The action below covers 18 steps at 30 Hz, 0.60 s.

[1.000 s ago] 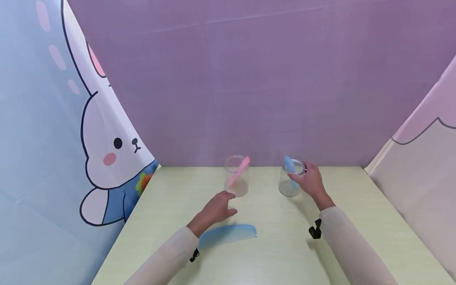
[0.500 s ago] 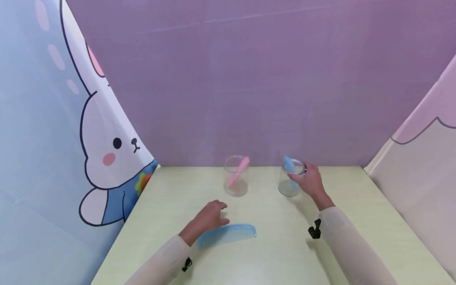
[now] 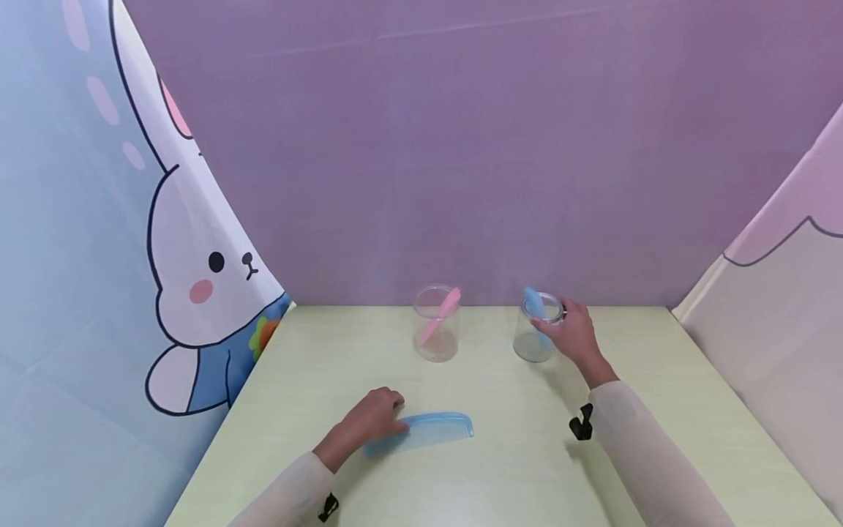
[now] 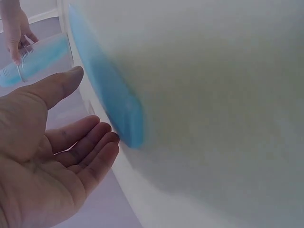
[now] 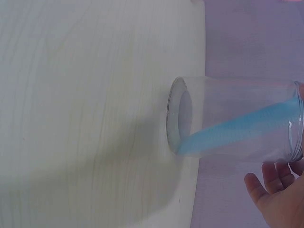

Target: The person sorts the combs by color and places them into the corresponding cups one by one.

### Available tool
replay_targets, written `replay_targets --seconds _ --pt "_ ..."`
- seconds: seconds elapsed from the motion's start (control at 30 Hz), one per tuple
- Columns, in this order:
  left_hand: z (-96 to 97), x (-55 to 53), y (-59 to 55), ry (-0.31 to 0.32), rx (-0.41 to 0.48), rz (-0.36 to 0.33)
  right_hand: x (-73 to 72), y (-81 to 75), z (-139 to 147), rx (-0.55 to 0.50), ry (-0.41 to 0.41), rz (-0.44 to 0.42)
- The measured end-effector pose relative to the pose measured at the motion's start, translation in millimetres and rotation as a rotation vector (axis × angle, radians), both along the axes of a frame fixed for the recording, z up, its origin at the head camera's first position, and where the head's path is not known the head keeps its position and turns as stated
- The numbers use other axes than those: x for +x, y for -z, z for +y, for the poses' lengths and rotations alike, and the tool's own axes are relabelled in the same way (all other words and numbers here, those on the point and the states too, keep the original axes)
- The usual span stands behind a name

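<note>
A light-blue comb (image 3: 440, 425) lies on the table with its teeth toward the near edge. My left hand (image 3: 369, 419) hovers over the comb's left part, thumb and loosely bent fingers apart; in the left wrist view nothing is between the fingers, and the comb (image 4: 114, 95) is just beyond the fingertips. Farther back on the right, my right hand (image 3: 574, 333) grips the rim of a clear jar (image 3: 532, 348), thumb at the front and fingers around the right side. Inside that jar a second blue comb (image 5: 237, 124) leans at a slant, its top above the rim.
Left of the held jar stands another clear jar (image 3: 437, 351) with a slim pink item (image 3: 441, 316) leaning in it. Both jars are near the table's (image 3: 500, 483) back edge, close to a purple backdrop (image 3: 421, 146). Printed cloths hang at both sides.
My left hand has moved back toward the near left, away from the jar with the pink item, and lowered over the comb. My right hand and both jars stay put.
</note>
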State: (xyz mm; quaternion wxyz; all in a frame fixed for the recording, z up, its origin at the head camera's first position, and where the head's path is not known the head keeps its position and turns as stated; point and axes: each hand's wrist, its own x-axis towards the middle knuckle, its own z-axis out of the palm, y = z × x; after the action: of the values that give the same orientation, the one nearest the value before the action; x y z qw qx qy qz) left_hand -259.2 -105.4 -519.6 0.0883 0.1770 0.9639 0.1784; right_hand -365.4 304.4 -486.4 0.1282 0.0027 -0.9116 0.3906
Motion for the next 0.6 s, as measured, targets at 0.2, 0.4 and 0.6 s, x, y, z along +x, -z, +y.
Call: replay_targets --seconds 0.2,0.4,0.6 --pt "-6.2 8.2 -0.9 0.026 0.036 0.026 -0.3 -1.6 -0.3 -0.010 -0.015 0.025" --pt "-7.7 14.7 -2.9 0.030 0.008 0.032 -0.2 -1.2 1.0 -0.007 -0.010 0.019" --pt "-8.5 21.6 -3.1 0.025 -0.052 0.017 0.8 -1.1 0.7 -0.016 -0.015 0.016"
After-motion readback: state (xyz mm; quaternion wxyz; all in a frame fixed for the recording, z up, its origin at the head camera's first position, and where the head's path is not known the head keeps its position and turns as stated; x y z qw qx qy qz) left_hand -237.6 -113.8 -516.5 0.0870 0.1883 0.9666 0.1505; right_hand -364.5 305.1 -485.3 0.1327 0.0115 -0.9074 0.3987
